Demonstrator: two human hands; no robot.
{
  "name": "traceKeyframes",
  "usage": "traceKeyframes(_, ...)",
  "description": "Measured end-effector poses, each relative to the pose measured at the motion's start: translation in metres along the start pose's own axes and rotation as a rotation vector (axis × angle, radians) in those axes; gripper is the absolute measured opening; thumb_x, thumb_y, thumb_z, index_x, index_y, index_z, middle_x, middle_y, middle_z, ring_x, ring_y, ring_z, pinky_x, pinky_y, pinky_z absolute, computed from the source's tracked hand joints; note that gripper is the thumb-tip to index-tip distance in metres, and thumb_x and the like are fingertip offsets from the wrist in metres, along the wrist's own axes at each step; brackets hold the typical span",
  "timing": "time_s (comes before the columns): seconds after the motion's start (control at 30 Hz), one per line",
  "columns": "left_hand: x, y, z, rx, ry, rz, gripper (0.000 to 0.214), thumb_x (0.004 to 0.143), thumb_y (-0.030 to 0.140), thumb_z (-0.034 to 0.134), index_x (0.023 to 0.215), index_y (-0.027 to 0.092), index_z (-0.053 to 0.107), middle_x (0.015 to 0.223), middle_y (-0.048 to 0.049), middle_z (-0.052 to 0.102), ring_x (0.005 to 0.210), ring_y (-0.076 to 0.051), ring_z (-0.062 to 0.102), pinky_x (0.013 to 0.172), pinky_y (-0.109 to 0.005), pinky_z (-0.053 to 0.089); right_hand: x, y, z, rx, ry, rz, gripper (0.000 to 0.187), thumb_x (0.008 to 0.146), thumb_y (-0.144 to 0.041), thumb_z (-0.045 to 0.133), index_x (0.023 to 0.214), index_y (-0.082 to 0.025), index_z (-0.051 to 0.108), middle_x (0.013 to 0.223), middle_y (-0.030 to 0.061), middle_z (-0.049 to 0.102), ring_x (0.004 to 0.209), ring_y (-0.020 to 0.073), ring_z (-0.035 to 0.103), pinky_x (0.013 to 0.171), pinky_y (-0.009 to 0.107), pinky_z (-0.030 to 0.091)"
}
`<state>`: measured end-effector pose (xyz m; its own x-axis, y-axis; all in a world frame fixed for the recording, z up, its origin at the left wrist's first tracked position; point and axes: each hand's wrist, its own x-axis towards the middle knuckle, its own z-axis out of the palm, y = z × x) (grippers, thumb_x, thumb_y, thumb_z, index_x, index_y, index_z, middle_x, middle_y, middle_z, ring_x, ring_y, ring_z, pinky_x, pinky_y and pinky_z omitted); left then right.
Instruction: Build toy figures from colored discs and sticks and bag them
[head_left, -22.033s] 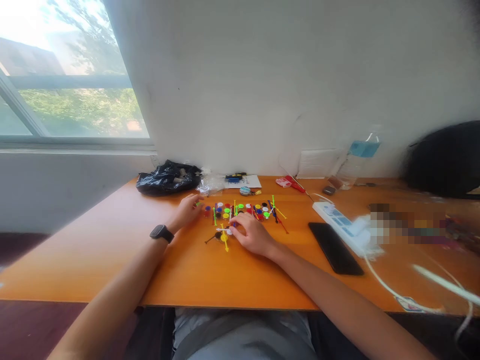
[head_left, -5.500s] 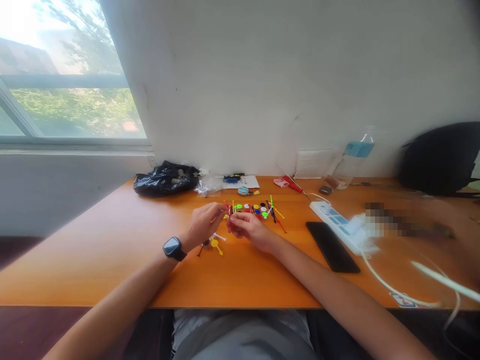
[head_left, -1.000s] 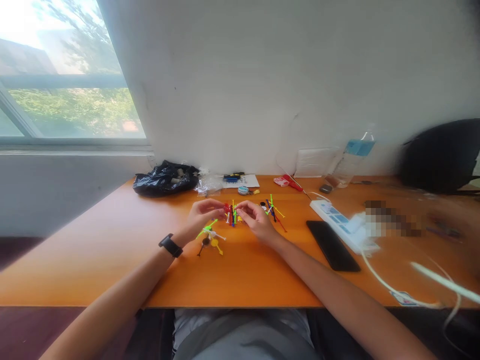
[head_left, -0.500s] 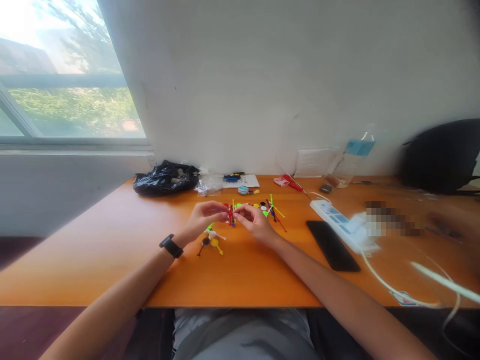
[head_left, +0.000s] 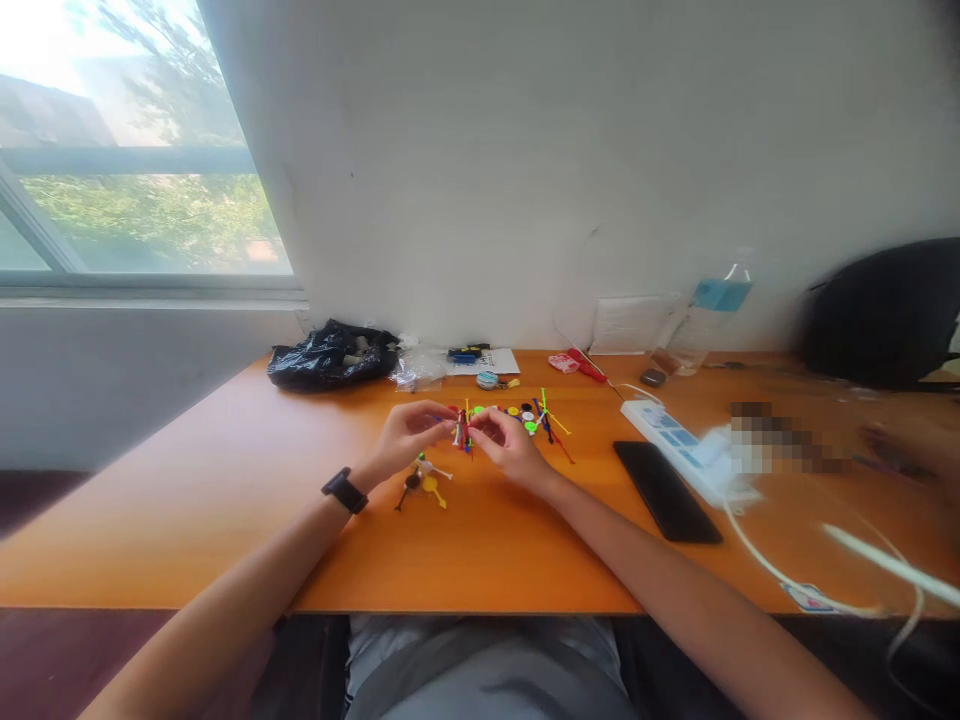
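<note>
Though small, brightly multicoloured pieces

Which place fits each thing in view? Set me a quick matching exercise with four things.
Things
1. Yellow piece
2. Dark phone
3. Black plastic bag
4. Black watch

Places
A. At the back left of the table
B. On the wrist of the left hand
C. Beside a dark piece
D. Just left of the white power strip

Pairs: 1-C, 2-D, 3-A, 4-B
</note>
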<state>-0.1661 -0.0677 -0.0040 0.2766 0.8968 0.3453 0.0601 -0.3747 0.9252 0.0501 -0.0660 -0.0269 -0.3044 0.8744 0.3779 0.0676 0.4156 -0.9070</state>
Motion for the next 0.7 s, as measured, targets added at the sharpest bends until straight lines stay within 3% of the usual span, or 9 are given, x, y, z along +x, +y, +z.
traceKeyframes(0.13, 0.012, -0.020, -0.012, 0.185, 0.243, 0.085, 0.025, 0.089, 0.039, 0.073, 0.096, 0.016, 0.075, 0.095, -0.0082, 0.077, 0.080, -0.017, 0.070, 0.070, -0.027, 0.058, -0.002, 0.003, -0.001, -0.133, 0.019, -0.010, 0.015, 0.092, -0.034, 0.067, 0.092, -0.019, 0.066, 0.089, 0.0042, 0.073, 0.079, 0.0182, 0.067, 0.073, 0.030, 0.051)
traceKeyframes(0.3, 0.023, -0.044, -0.036, 0.389, 0.364, 0.040, 0.024, 0.089, 0.026, 0.058, 0.105, 0.017, 0.074, 0.109, -0.0089, 0.075, 0.080, -0.017, 0.068, 0.069, -0.028, 0.056, -0.006, 0.007, 0.000, -0.328, -0.014, -0.060, 0.009, 0.092, -0.027, 0.065, 0.092, -0.019, 0.070, 0.086, 0.0037, 0.074, 0.072, 0.0168, 0.064, 0.070, 0.029, 0.048)
traceKeyframes(0.4, 0.025, -0.053, -0.047, 0.531, 0.356, 0.011, 0.031, 0.083, 0.018, 0.054, 0.107, 0.018, 0.074, 0.116, -0.0087, 0.075, 0.089, -0.020, 0.069, 0.079, -0.032, 0.057, -0.007, 0.010, 0.001, -0.372, -0.037, -0.065, 0.010, 0.093, -0.026, 0.065, 0.094, -0.018, 0.072, 0.083, 0.0035, 0.074, 0.071, 0.0166, 0.063, 0.071, 0.029, 0.048)
traceKeyframes(0.5, 0.025, -0.060, -0.052, 0.677, 0.263, -0.056, 0.034, 0.080, 0.019, 0.060, 0.110, 0.018, 0.075, 0.119, -0.0092, 0.075, 0.100, -0.024, 0.070, 0.088, -0.035, 0.057, -0.007, 0.015, 0.002, -0.400, -0.062, -0.079, 0.010, 0.094, -0.025, 0.066, 0.095, -0.018, 0.074, 0.084, 0.0035, 0.074, 0.072, 0.0168, 0.063, 0.073, 0.030, 0.048)
traceKeyframes(0.7, 0.026, -0.066, -0.056, 0.776, 0.200, -0.181, 0.027, 0.078, 0.024, 0.070, 0.104, 0.016, 0.076, 0.099, -0.0102, 0.079, 0.081, -0.023, 0.072, 0.078, -0.034, 0.058, -0.010, 0.022, 0.005, -0.427, -0.128, -0.080, 0.014, 0.094, -0.018, 0.065, 0.102, -0.019, 0.077, 0.096, 0.0054, 0.076, 0.078, 0.0177, 0.065, 0.077, 0.030, 0.049)
